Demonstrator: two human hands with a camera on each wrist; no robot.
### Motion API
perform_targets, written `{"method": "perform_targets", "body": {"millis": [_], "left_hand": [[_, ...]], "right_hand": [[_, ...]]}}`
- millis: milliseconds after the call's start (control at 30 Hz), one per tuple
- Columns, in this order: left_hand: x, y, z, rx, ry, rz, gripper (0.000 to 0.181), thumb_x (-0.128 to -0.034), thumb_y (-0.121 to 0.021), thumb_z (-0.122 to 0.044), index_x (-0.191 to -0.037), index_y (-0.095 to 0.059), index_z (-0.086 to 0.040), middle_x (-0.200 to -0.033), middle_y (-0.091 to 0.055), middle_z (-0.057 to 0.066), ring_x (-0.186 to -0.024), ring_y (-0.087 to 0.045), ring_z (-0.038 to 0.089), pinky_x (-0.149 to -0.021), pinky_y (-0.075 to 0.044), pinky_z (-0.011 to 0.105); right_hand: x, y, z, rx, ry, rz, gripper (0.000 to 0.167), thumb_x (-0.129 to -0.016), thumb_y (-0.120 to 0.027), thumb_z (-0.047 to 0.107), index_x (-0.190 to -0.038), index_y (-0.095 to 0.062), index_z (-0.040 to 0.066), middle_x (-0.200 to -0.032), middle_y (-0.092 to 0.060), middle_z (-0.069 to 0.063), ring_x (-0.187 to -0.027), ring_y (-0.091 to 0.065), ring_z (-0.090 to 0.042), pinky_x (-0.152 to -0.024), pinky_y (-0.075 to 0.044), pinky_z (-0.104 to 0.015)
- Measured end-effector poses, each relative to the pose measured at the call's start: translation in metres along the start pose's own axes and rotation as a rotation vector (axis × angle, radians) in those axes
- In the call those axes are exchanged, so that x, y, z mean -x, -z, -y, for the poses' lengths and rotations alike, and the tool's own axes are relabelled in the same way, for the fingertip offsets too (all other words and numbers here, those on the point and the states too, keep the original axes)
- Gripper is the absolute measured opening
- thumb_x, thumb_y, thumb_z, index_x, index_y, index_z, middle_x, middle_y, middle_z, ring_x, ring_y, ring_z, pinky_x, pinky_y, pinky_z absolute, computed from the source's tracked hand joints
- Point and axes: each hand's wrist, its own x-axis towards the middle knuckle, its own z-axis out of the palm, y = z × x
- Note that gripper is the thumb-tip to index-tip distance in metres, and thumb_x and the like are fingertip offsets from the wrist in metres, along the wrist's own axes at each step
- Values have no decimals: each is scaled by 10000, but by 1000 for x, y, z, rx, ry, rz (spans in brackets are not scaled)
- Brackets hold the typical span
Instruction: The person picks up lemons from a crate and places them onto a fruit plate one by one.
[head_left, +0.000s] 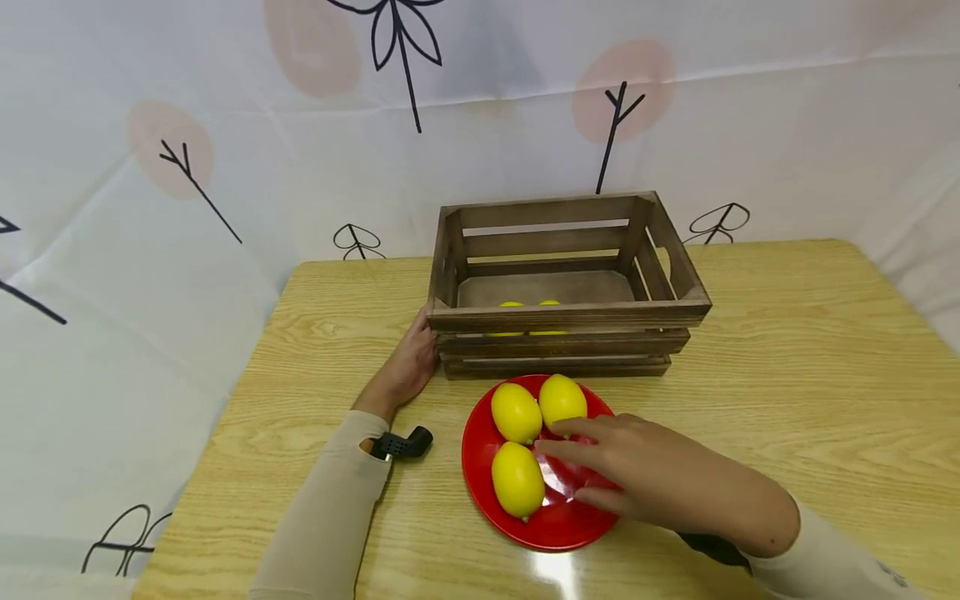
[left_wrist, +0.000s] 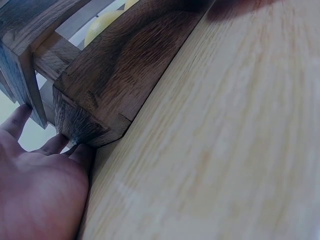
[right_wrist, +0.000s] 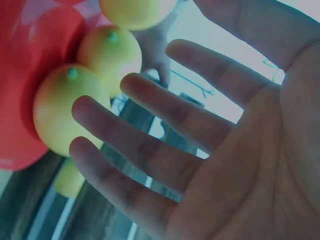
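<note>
A red plate (head_left: 480,492) holds three yellow lemons: one at the front left (head_left: 517,481), one at the back left (head_left: 516,412) and one at the back right (head_left: 562,400). Over the plate's right side hovers my right hand (head_left: 630,467), fingers spread and nothing in its grasp; in the right wrist view its palm faces the lemons (right_wrist: 70,112). My left hand (head_left: 412,362) rests against the left end of a brown wooden crate (head_left: 562,318). The left wrist view has those fingertips touching the crate's lower corner (left_wrist: 85,120). More lemons (head_left: 512,305) show partly behind the crate's front slats.
The crate stands directly behind the plate on a light wood-grain table (head_left: 795,367). A white cloth (head_left: 510,158) printed with plant drawings hangs behind the table. A black wrist strap (head_left: 401,444) sits on the left forearm.
</note>
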Motion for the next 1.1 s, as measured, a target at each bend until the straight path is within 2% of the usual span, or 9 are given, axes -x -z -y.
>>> {"method": "perform_targets", "body": {"millis": [133,200,300,467,533,600,767,967,1100], "left_hand": [[-1,-1,-1,7,2,-3,646,-1070,-314,-203,-1622,23,-196,-1675,-60,136,-1546,-50,287,-1245,-31,493],[-1,0,-1,4,5,-6,638,-1068,-288,-174,-1621,30,-195,-1679,-46,133,-1547,-41,287,-1245,-28,494],[-1,0,0,-1,2,-5,639,-1071,-293,-171,-1621,32,-192,-1682,-39,130,-1550,-33,284,-1245,-21,496],[-1,0,0,3,-4,-8,645,-1072,-317,-181,-1622,19,-196,-1685,-37,124,-1552,-22,273,-1247,-10,487],[-1,-1,0,1,-7,-7,649,-1072,-323,-186,-1623,19,-198,-1688,-20,124,-1554,-13,271,-1247,-4,483],[-2,-1,0,-2,-10,-5,652,-1071,-327,-192,-1623,21,-202,-1692,-6,115,-1556,-6,265,-1249,-2,479],[-2,-2,0,-9,-13,1,653,-1069,-329,-189,-1624,17,-199,-1692,-12,113,-1554,-15,264,-1248,-9,481],[-2,-1,1,-5,-18,6,671,-1072,-363,-229,-1624,17,-198,-1690,-4,129,-1552,-21,270,-1246,-9,486],[-2,-2,3,16,-16,4,639,-1077,-312,-200,-1625,16,-208,-1691,-18,118,-1551,-22,272,-1246,-9,480]], "right_hand": [[3,9,-1,-8,-33,-36,595,-845,-798,309,-1401,-592,260,-1345,-638,-29,-1148,-641,-294,-861,-577,-489],[3,12,-2,21,4,-109,571,-838,-807,290,-1375,-616,250,-1325,-652,-33,-1147,-648,-287,-856,-582,-470],[1,15,-5,86,97,-265,506,-821,-827,268,-1300,-670,227,-1249,-683,-14,-1103,-669,-238,-842,-590,-421],[-1,17,-8,108,237,-501,309,-958,-652,413,-1165,-735,199,-1123,-717,40,-1018,-684,-160,-821,-592,-400],[-1,18,-7,100,260,-563,381,-1002,-532,479,-1132,-749,194,-1085,-726,51,-989,-680,-134,-807,-593,-385],[0,19,-6,86,276,-614,412,-1016,-491,487,-1100,-759,185,-1051,-733,55,-964,-676,-118,-810,-588,-355],[-1,22,-4,80,339,-758,370,-1024,-523,412,-1015,-779,145,-967,-741,36,-881,-669,-126,-803,-564,-271],[-2,25,-3,120,334,-867,393,-1034,-521,375,-934,-792,110,-886,-741,12,-805,-666,-139,-781,-561,-253],[-1,25,-4,127,303,-926,393,-1031,-530,360,-917,-789,88,-869,-736,-6,-781,-659,-151,-750,-559,-246]]}}
